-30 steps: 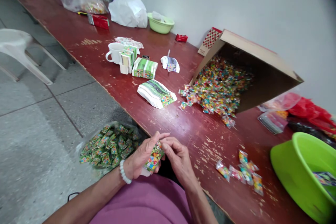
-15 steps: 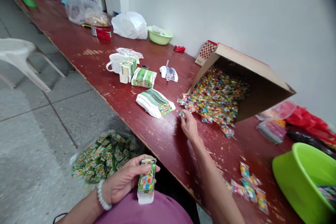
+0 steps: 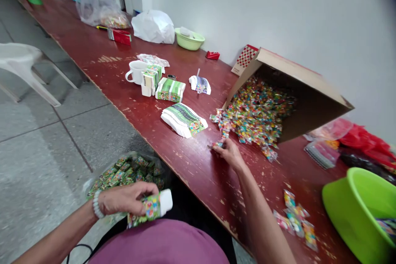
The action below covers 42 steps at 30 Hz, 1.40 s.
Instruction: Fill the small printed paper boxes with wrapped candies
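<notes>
Since the earlier frame, the left hand (image 3: 126, 199) has swung the green printed carton (image 3: 151, 207) over to lie nearly flat, its white end pointing toward the table, and the right hand (image 3: 229, 152) has slid along the tabletop to the near edge of the candy spill. The left fingers wrap narrowly over the carton, holding it above the person's lap, with a beaded bracelet (image 3: 97, 205) on that wrist. Just below sits a clear plastic bag (image 3: 133, 169) of small green cartons. The right fingers lie close together and low among a few wrapped candies (image 3: 218, 144), though whether they grip any, I cannot tell. Those candies trail from the heap (image 3: 256, 111) pouring out of a tipped cardboard box (image 3: 312, 99). On the worn red table (image 3: 185, 165), a stack of flat carton blanks (image 3: 182, 120) lies just left of the heap. Loose candy packets (image 3: 295, 220) lie nearer the person, beside a lime-green plastic basin (image 3: 346, 202).
</notes>
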Available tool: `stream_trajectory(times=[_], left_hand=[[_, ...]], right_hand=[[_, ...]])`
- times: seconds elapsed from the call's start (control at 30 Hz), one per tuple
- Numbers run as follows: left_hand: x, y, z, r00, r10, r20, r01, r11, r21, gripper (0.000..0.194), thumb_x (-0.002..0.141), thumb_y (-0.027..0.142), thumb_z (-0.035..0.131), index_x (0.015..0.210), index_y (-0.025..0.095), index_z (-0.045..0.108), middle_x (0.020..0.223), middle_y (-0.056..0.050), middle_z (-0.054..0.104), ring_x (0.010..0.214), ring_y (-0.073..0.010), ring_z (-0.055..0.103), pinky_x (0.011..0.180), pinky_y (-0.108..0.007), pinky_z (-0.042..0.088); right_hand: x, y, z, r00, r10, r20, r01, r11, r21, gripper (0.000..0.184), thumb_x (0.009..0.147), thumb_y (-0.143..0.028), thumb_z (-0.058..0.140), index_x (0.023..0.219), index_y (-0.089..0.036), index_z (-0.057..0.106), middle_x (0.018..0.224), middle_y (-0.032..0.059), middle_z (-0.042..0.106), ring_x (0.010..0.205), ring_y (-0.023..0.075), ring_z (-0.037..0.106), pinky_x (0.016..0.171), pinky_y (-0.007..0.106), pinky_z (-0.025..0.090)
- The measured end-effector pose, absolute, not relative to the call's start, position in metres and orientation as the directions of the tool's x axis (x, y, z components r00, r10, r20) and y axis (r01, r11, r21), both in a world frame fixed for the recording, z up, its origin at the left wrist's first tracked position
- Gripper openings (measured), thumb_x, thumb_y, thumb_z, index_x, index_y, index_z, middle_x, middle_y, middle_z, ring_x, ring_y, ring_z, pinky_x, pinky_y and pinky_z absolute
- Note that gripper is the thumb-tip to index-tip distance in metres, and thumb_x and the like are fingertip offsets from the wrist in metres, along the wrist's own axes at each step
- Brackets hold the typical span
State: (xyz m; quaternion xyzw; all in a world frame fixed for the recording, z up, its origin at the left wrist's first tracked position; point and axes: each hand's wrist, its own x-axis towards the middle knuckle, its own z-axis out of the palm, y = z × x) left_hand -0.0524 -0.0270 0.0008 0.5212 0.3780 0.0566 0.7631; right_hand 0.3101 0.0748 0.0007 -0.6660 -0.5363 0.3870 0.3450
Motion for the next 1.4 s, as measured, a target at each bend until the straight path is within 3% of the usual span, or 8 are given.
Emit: stream_trajectory(times=[0.1,0.17,0.3,0.43,0.6,0.9,1.23,1.4], left_hand=[[-0.041,-0.025,0.012,0.643,0.617,-0.454,0.04,0.565,0.824,0.035,0.073,0.026,0.066,0.106,0.02,0.059,0.095,-0.004,0.068,0.075,-0.019,0.066,0.062,-0.025,0.045],[-0.027,-0.024,0.02,0.562,0.726,-0.396,-0.11,0.54,0.835,0.034,0.076,0.027,0.066,0.108,0.019,0.056,0.093,-0.004,0.069,0.07,-0.0166,0.066,0.062,-0.025,0.047],[0.012,-0.02,0.033,0.378,0.848,-0.372,-0.226,0.474,0.851,0.033,0.074,0.027,0.077,0.097,0.017,0.056,0.081,-0.001,0.065,0.059,-0.0117,0.061,0.056,-0.022,0.046],[0.048,-0.016,0.041,0.3,0.889,-0.346,-0.315,0.435,0.844,0.041,0.069,0.029,0.083,0.099,0.015,0.058,0.092,-0.004,0.068,0.057,-0.0093,0.06,0.054,-0.022,0.048],[0.066,-0.021,0.046,0.325,0.892,-0.314,-0.271,0.407,0.872,0.044,0.066,0.03,0.086,0.096,0.015,0.058,0.082,-0.002,0.069,0.053,-0.0091,0.059,0.05,-0.021,0.048],[0.071,-0.033,0.05,0.199,0.925,-0.323,-0.266,0.369,0.891,0.046,0.062,0.03,0.087,0.094,0.015,0.059,0.078,-0.001,0.068,0.055,-0.0102,0.058,0.049,-0.022,0.049],[0.076,-0.041,0.054,0.146,0.94,-0.308,-0.141,0.328,0.934,0.04,0.063,0.032,0.085,0.09,0.016,0.059,0.073,0.001,0.066,0.052,-0.0096,0.056,0.048,-0.021,0.046],[0.078,-0.047,0.057,0.141,0.945,-0.295,-0.106,0.311,0.945,0.042,0.065,0.032,0.084,0.096,0.016,0.06,0.075,0.001,0.066,0.055,-0.0102,0.056,0.051,-0.022,0.048]], right_hand=[[0.306,0.045,0.0,0.071,0.974,-0.217,0.269,-0.228,-0.936,0.043,0.07,-0.052,0.072,0.093,-0.017,0.062,0.063,-0.0016,0.063,0.047,0.0103,0.049,0.047,0.022,0.037],[0.3,0.024,0.002,0.039,0.969,-0.245,0.163,-0.248,-0.955,0.046,0.074,-0.052,0.071,0.101,-0.016,0.063,0.068,0.0006,0.066,0.049,0.0102,0.052,0.048,0.022,0.04],[0.282,-0.015,0.011,-0.004,0.962,-0.271,-0.034,-0.271,-0.962,0.044,0.079,-0.048,0.072,0.108,-0.016,0.065,0.073,0.0019,0.068,0.051,0.01,0.055,0.05,0.022,0.042],[0.265,-0.041,0.02,-0.042,0.954,-0.297,-0.254,-0.297,-0.92,0.037,0.074,-0.037,0.081,0.102,-0.017,0.069,0.077,0.0002,0.068,0.048,0.0064,0.051,0.046,0.019,0.039],[0.255,-0.057,0.025,-0.09,0.955,-0.284,-0.299,-0.298,-0.907,0.033,0.076,-0.035,0.081,0.101,-0.018,0.07,0.072,-0.001,0.067,0.049,0.0056,0.049,0.047,0.018,0.038],[0.247,-0.068,0.031,-0.048,0.936,-0.349,-0.362,-0.342,-0.867,0.044,0.075,-0.041,0.082,0.111,-0.021,0.068,0.072,-0.0012,0.066,0.057,0.0089,0.054,0.055,0.021,0.043],[0.239,-0.086,0.029,-0.049,0.956,-0.288,-0.32,-0.288,-0.903,0.031,0.079,-0.042,0.078,0.098,-0.018,0.071,0.082,0.0018,0.066,0.064,0.0089,0.052,0.058,0.02,0.043],[0.238,-0.09,0.025,-0.021,0.969,-0.248,-0.346,-0.24,-0.907,0.024,0.079,-0.039,0.079,0.083,-0.018,0.069,0.068,-0.0025,0.06,0.059,0.0073,0.046,0.058,0.02,0.04]])
